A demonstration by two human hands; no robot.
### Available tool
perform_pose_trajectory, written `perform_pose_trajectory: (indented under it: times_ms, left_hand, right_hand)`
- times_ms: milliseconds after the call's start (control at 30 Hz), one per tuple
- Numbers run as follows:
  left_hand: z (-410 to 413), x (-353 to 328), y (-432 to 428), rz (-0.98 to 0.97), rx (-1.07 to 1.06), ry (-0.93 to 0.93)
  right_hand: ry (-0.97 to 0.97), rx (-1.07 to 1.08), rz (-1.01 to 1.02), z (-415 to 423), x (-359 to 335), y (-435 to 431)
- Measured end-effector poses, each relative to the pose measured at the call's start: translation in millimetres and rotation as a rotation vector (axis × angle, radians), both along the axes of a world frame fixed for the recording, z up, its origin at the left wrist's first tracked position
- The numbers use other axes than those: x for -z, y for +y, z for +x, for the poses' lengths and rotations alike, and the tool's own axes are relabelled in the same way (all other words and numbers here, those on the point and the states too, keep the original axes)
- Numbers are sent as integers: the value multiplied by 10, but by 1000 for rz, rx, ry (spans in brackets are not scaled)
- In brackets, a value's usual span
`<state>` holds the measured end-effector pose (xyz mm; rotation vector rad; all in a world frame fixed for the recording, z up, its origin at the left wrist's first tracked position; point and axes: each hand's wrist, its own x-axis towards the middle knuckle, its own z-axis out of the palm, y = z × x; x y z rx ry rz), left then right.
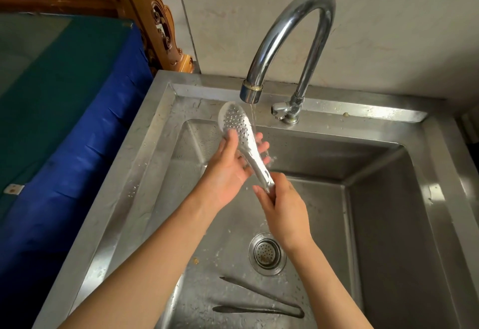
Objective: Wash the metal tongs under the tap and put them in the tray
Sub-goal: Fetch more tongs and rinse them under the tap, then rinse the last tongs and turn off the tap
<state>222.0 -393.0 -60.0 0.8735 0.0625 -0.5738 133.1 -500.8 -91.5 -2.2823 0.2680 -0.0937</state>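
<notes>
Shiny metal tongs [239, 132] with perforated spoon-shaped heads are held over the sink, heads pointing up toward the tap [290, 41]. A thin stream of water [253, 116] runs from the spout just right of the heads. My right hand [282, 209] grips the handle end from below. My left hand [230, 170] cups the middle of the tongs, thumb on the perforated head, fingers behind the arms. A second, darker pair of tongs [261, 302] lies open on the sink floor near the front. No tray is in view.
The steel sink [453, 199] is wet, with a strainer drain [267, 253] under my right wrist. A blue-and-green cloth-covered surface [64, 95] stands to the left, carved wooden furniture [155, 18] behind it. A tiled wall rises behind the tap.
</notes>
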Motion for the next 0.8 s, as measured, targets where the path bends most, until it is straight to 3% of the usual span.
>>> perform_pose_trajectory:
  times_ms: [200, 333, 467, 533, 633, 800]
  left_hand:
    - [121, -50, 47, 145, -215, 148]
    - [256, -129, 172, 236, -298, 163]
    - [229, -49, 241, 317, -283, 120]
    - [182, 7, 245, 360, -271, 124]
    - [114, 97, 244, 412, -248, 131]
    - [29, 293, 322, 462, -267, 154]
  right_hand:
    - [126, -40, 351, 56, -16, -56]
    - [303, -167, 126, 2, 274, -156]
    - [637, -415, -107, -340, 849, -56]
    - [763, -550, -318, -592, 1151, 38]
    - [823, -746, -576, -943, 1521, 129]
    - [741, -810, -677, -1294, 1869, 188]
